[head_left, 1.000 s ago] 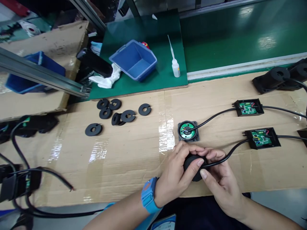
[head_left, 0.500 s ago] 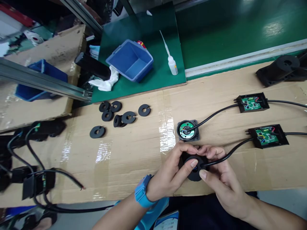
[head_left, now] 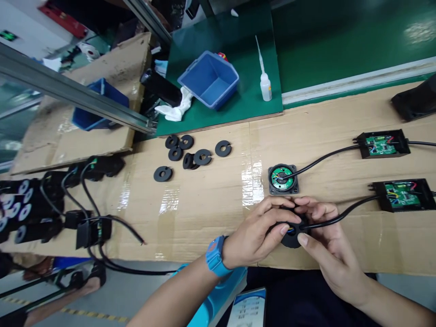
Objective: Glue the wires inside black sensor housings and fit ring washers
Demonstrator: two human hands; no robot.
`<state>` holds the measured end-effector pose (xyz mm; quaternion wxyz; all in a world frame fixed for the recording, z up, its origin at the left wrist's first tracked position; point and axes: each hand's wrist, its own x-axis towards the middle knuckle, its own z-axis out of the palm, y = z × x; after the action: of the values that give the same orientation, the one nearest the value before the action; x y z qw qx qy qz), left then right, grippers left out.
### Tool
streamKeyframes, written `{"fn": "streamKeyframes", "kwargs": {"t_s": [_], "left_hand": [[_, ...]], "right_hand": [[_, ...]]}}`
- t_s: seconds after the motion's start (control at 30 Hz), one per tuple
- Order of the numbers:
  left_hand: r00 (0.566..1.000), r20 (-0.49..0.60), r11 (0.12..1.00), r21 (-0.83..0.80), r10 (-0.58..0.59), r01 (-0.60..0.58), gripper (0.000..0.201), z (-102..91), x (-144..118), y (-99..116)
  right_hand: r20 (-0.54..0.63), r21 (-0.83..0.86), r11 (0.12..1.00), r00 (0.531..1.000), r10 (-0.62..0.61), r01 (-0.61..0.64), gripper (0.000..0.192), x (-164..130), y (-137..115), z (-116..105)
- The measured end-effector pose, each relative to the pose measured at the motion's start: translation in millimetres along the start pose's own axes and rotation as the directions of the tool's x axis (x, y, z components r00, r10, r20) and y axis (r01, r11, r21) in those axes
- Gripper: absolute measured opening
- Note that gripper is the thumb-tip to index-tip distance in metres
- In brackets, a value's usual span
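Two hands pinch a slotted disc near the near edge

The left hand (head_left: 262, 229) and right hand (head_left: 329, 236) pinch the black slotted disc (head_left: 291, 241) from opposite sides, close to the cardboard sheet's (head_left: 211, 222) near edge. That paired grip probably steadies it where the black cable (head_left: 350, 211) meets its right side (a bit of blue wire shows in its hole). The open circuit box (head_left: 403, 195) lies toward the right edge, perhaps to give the cable slack. Loose slotted rings (head_left: 203, 157) lie near the far edge, seemingly within reach; beyond, a green board (head_left: 245, 104) bears a blue bin (head_left: 213, 81) and dropper bottle (head_left: 265, 87). At left, a metal beam (head_left: 78, 97) slants across the room
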<state>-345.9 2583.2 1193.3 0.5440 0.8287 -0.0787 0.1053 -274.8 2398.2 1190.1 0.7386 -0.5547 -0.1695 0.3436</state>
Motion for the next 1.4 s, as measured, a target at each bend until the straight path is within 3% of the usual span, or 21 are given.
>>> {"fn": "streamKeyframes", "kwargs": {"t_s": [0.23,0.53,0.63,0.73,0.83,1.1,1.4], "left_hand": [[0.995,0.066,0.99,0.114,0.072,-0.079,0.03,-5.0,2.7,-2.6],[0.994,0.096,0.993,0.1,0.049,-0.058,0.033,-5.4,0.7,-4.4],[0.996,0.053,0.995,-0.066,-0.072,0.076,0.041,-2.2,-1.7,1.0],[0.959,0.04,0.93,-0.239,-0.279,0.28,0.042,3.2,0.9,11.1],[0.927,0.03,0.877,-0.315,-0.373,0.363,0.035,9.6,8.7,19.5],[0.942,0.022,0.887,-0.329,-0.336,0.324,0.016,13.6,14.0,14.3],[0.948,-0.041,0.897,-0.338,-0.315,0.284,0.012,20.5,14.3,14.1]], "right_hand": [[-0.01,0.012,1.0,1.0,0.01,-0.01,0.02,-2.7,2.7,0.1],[0.004,0.102,0.993,0.999,0.051,-0.052,0.018,-2.2,2.1,1.3],[0.006,0.091,0.994,0.998,0.068,-0.069,0.018,-2.1,1.7,1.3],[0.0,0.032,0.996,0.997,0.082,-0.082,0.017,-4.7,3.4,0.3],[-0.011,0.01,0.996,0.996,0.087,-0.087,0.018,-6.9,4.4,0.2],[-0.015,0.085,0.987,0.991,0.136,-0.134,0.023,-2.5,-4.4,-1.3],[-0.052,0.033,0.989,0.988,0.148,-0.146,0.05,-0.7,-2.8,-7.4]]}}
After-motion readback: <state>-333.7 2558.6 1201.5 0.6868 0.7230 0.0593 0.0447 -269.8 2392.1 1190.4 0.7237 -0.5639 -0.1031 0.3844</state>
